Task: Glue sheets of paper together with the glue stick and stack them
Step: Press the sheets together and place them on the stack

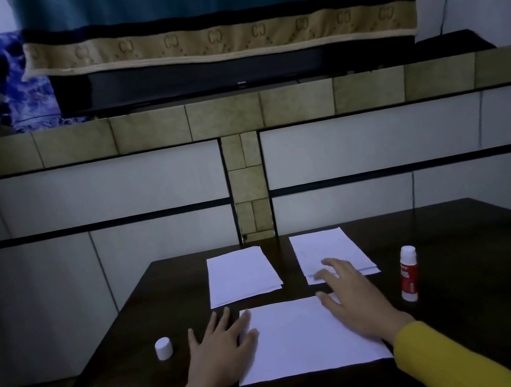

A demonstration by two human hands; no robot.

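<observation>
A white sheet of paper (302, 338) lies on the dark table (469, 292) in front of me. My left hand (221, 346) rests flat with spread fingers on the sheet's left edge. My right hand (354, 298) hovers open over its right side, fingers reaching toward the far right stack of paper (328, 245). A second stack of paper (241, 274) lies at the far left. The red and white glue stick (408, 272) stands upright and uncapped to the right. Its white cap (163, 348) sits left of my left hand.
The table's far edge meets a tiled wall (248, 187) with a ledge above. A dark screen draped with a teal and tan cloth (220, 39) stands on the ledge. Bare tabletop extends right of the glue stick.
</observation>
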